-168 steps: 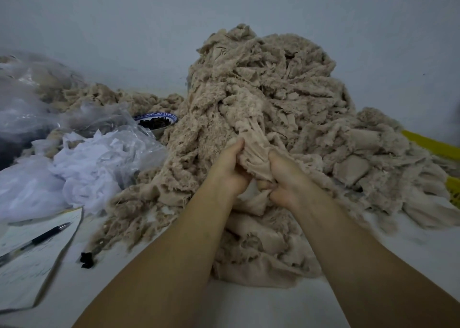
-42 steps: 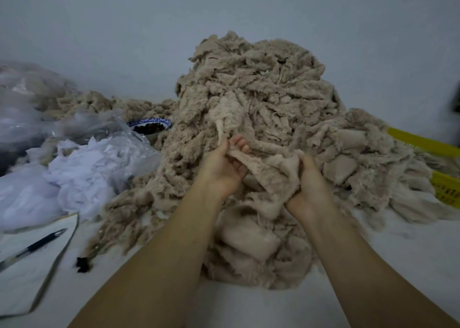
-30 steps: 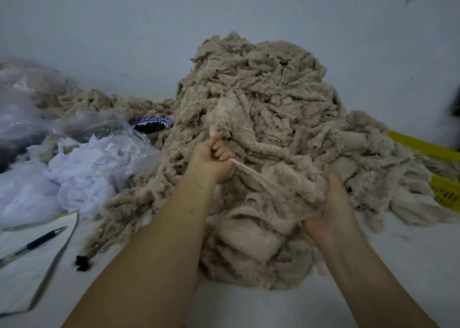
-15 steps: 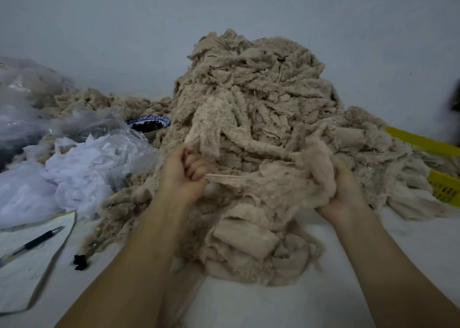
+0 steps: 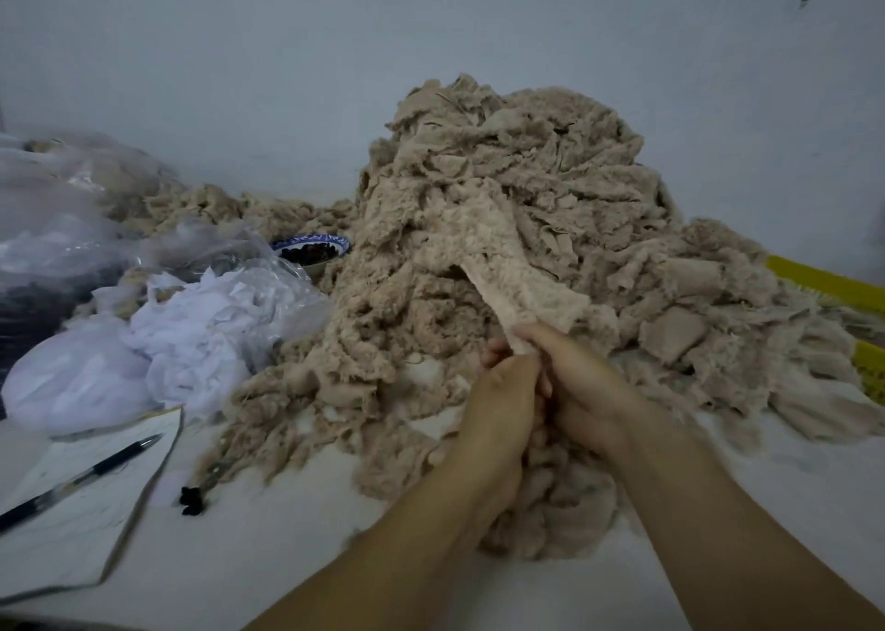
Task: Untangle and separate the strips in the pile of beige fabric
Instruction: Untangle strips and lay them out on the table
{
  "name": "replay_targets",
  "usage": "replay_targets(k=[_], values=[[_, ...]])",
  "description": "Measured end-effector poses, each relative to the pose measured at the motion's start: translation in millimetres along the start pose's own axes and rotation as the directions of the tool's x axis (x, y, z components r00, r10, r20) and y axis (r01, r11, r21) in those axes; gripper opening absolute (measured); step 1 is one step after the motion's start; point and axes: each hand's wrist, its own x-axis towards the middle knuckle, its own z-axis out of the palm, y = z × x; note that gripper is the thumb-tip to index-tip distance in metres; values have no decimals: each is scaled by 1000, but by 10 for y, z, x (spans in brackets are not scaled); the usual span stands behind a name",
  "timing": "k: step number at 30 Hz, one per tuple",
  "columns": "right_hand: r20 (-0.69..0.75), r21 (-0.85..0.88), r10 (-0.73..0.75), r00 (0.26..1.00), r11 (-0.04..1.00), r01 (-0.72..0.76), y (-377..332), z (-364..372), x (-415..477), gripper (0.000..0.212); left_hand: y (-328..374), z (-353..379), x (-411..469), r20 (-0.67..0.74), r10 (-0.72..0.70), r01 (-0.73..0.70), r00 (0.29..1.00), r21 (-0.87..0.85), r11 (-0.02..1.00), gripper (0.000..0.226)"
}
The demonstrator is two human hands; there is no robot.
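A tall pile of tangled beige fabric strips (image 5: pixel 527 190) fills the middle of the white table, against the wall. One fuzzy beige strip (image 5: pixel 498 266) runs from the pile's front face down to my hands. My left hand (image 5: pixel 503 400) and my right hand (image 5: pixel 579 386) are pressed together in front of the pile, and both grip the strip's lower end. More beige scraps (image 5: pixel 550 501) lie under my wrists.
White cloth in clear plastic (image 5: pixel 182 324) lies at the left. A blue-rimmed bowl (image 5: pixel 311 249) holding dark bits sits behind it. A sheet of paper (image 5: pixel 81 501) with a black pen (image 5: pixel 81 479) is at the front left. A yellow crate (image 5: pixel 833 290) stands at the right.
My hands were apart, stretching a strip sideways. Now they have come together low in front of the pile, gripping one end of a strip that trails up into it.
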Motion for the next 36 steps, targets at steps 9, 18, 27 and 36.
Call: replay_targets(k=[9, 18, 27, 36], values=[[-463, -354, -205, 862, 935, 31, -171, 61, 521, 62, -42, -188, -145, 56, 125, -134, 991, 229, 964, 46], [-608, 333, 71, 791, 927, 172, -30, -611, 524, 28, 124, -531, -62, -148, 287, -284, 946, 46, 958, 21], [-141, 156, 93, 986, 985, -70, -146, 212, 401, 29, -24, -301, -32, 34, 145, -148, 989, 128, 981, 49], [-234, -516, -476, 848, 800, 307, 257, 385, 102, 57, 270, -561, 257, -22, -10, 10, 1000, 29, 1000, 40]])
